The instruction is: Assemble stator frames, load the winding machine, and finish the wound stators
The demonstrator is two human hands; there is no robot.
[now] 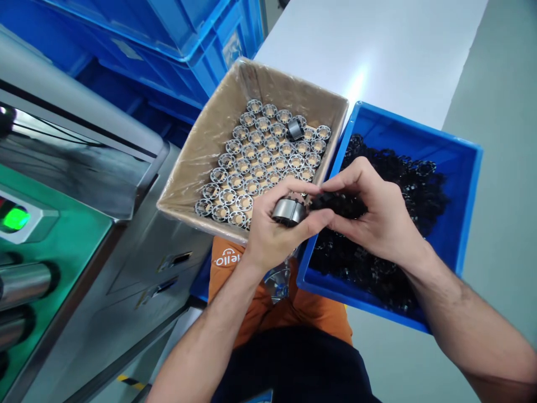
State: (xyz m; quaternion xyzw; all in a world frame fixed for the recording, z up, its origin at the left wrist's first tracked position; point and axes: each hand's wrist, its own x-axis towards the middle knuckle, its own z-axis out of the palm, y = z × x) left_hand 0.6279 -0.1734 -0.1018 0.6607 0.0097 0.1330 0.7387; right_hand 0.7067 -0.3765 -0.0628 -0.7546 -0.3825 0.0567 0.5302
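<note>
My left hand [272, 229] is closed around a short silver metal ring [289, 211] with black notched parts along its rim. Fingertips of both hands meet just right of the ring. Pinched in my right hand [377, 215] are dark plastic pieces [342, 204]; their exact shape and number are hard to make out. Both hands hover over the gap between a lined cardboard box [201, 145] and a blue bin [470, 196]. Inside the box, similar metal rings [260, 157] stand in rows, and one ring with black parts [295, 129] lies on its side on top of them.
Many small black plastic parts [377, 268] fill the blue bin. A white table [377, 39] extends behind. Stacked blue crates [168, 50] stand at the back left. On the left is a machine with a green panel [62, 263] and a lit green indicator [15, 218].
</note>
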